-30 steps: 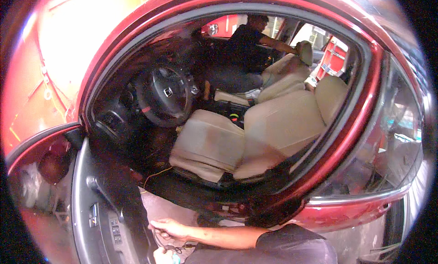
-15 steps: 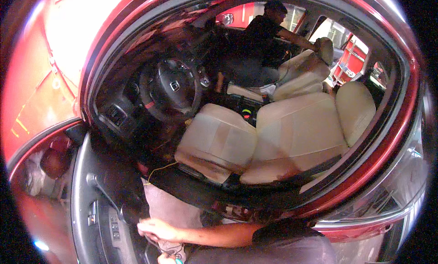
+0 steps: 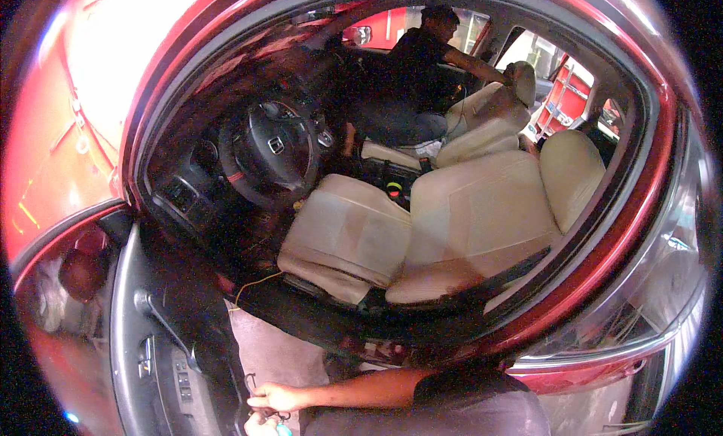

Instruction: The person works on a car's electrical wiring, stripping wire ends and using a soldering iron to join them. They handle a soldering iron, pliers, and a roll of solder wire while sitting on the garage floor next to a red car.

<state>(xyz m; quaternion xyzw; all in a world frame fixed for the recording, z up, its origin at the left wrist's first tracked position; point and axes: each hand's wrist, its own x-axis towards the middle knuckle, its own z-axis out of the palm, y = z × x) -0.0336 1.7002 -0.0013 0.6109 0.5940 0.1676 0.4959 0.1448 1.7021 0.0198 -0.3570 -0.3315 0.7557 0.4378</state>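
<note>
Low in the view, my right hand (image 3: 279,397) is closed, its fingers pinched on a thin dark cord (image 3: 250,382) that loops up beside them. Just below it, at the lower edge, my left hand (image 3: 261,423) is partly cut off by the picture's rim. Its fingers are curled around a small teal thing (image 3: 284,430), whose kind I cannot make out. More of the dark cord shows between the two hands. Both hands are beside the open car door (image 3: 162,346), outside the driver's seat (image 3: 343,229).
A steering wheel (image 3: 275,146) is at the left, inside the red car. Across the cabin another person (image 3: 422,67) leans in, an arm on the far seat's headrest (image 3: 520,82). A yellow wire (image 3: 256,283) hangs from beneath the near seat over the sill.
My right hand, blurred and raised with fingers spread, has come down closer to my left hand and closed on the cord. The whole view has shifted slightly.
</note>
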